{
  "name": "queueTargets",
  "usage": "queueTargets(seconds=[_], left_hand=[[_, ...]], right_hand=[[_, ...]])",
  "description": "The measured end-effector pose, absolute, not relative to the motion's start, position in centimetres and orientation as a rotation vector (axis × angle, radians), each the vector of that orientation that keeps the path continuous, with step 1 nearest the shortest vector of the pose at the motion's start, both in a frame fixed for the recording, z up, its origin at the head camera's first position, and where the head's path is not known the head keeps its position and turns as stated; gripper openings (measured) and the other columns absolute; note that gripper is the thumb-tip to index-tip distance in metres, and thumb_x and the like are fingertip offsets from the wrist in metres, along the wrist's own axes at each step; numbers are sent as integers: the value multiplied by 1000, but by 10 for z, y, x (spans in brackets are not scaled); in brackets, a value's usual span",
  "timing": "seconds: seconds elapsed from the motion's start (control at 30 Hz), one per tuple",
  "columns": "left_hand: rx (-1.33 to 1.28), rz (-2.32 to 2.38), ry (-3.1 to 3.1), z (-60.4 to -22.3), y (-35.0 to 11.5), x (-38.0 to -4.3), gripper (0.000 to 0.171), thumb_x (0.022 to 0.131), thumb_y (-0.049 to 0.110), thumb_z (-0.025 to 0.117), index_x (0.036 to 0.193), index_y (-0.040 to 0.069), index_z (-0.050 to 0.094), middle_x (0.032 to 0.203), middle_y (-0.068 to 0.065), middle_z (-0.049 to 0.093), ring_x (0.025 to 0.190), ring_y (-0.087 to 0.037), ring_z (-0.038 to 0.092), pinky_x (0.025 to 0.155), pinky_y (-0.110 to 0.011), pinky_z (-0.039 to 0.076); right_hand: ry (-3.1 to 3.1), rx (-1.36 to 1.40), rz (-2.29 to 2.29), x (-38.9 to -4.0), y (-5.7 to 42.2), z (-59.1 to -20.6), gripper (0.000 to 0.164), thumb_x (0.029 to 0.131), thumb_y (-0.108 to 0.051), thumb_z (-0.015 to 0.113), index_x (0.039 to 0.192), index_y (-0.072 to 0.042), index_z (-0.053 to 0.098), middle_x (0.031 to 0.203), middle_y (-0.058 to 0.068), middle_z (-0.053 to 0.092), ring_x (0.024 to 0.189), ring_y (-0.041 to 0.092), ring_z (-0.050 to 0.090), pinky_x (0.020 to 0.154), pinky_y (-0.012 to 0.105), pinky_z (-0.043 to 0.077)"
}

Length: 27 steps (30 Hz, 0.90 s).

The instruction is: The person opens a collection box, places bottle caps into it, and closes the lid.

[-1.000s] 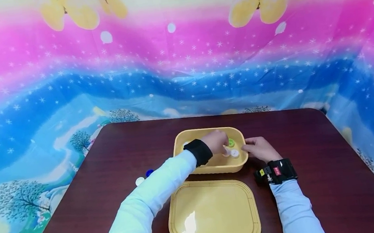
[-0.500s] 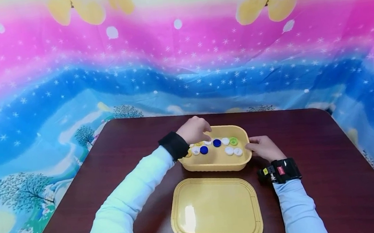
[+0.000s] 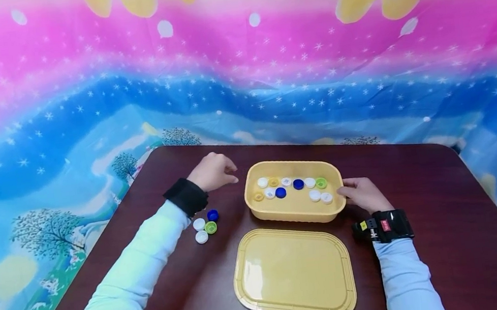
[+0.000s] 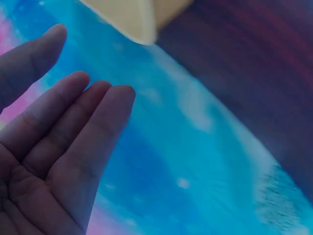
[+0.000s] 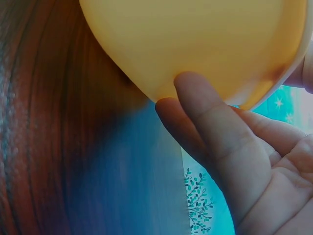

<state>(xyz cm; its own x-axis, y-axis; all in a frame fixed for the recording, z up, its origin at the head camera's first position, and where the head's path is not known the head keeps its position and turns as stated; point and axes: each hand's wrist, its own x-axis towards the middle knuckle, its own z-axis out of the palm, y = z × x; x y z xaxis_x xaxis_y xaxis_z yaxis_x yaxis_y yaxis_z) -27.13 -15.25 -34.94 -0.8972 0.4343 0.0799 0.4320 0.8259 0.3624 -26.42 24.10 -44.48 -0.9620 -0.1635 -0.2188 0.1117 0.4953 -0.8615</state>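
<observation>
In the head view, my left hand point(image 3: 213, 171) hovers left of a yellow plastic container point(image 3: 299, 215), apart from it. Nothing is between its loosely bent fingers, and the left wrist view shows the bare palm point(image 4: 39, 191). My right hand point(image 3: 365, 195) holds the container's right end at the rim; its fingers point(image 5: 200, 95) lie against the outer wall in the right wrist view. Inside the container lie several bottle caps, among them a green cap point(image 3: 321, 183), a dark blue cap point(image 3: 298, 184), a white cap point(image 3: 263, 182) and a yellow cap point(image 3: 274, 181).
On the dark table point(image 3: 442, 235), left of the container, sit several more caps in a cluster, including a blue cap point(image 3: 212, 215) and a green cap point(image 3: 210, 227). A flat yellow lid point(image 3: 294, 272) lies in front of the container. A printed cloth point(image 3: 239, 74) hangs behind.
My left hand has come up out of the container and moved left past its rim, uncovering the caps inside. The right hand stays at the container's right end.
</observation>
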Motion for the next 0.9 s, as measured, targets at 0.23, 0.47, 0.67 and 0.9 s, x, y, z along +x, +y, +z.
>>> queueTargets(seconds=[0.23,0.47,0.67,0.9], left_hand=[[517,577,2975,-374,-183,-258,28,83,19,78,106,2,74,107,-13,70,98,-29,65,84,-39,54],[412,595,2930,-405,-193,-245,30,83,17,78,107,1,74,103,-12,70,90,-25,67,82,-38,55],[342,609,2933,-422,-198,-237,25,81,15,79,103,3,76,97,-9,72,82,-20,66,78,-36,56],[331,614,2936,-431,-199,-233,18,81,15,80,97,7,78,90,-4,71,74,-16,63,76,-34,56]], right_hand=[[2464,-33,-1453,-262,244,-442,57,99,-23,54,144,8,37,138,29,47,111,34,61,88,41,52],[2455,-27,-1459,-261,242,-442,58,99,-23,54,144,8,37,138,30,46,112,35,60,89,41,51],[2459,-35,-1456,-263,241,-444,58,99,-23,54,144,8,37,138,29,46,113,35,60,89,41,51],[2461,-42,-1457,-265,241,-447,58,99,-23,54,144,9,37,137,29,47,111,35,60,88,40,52]])
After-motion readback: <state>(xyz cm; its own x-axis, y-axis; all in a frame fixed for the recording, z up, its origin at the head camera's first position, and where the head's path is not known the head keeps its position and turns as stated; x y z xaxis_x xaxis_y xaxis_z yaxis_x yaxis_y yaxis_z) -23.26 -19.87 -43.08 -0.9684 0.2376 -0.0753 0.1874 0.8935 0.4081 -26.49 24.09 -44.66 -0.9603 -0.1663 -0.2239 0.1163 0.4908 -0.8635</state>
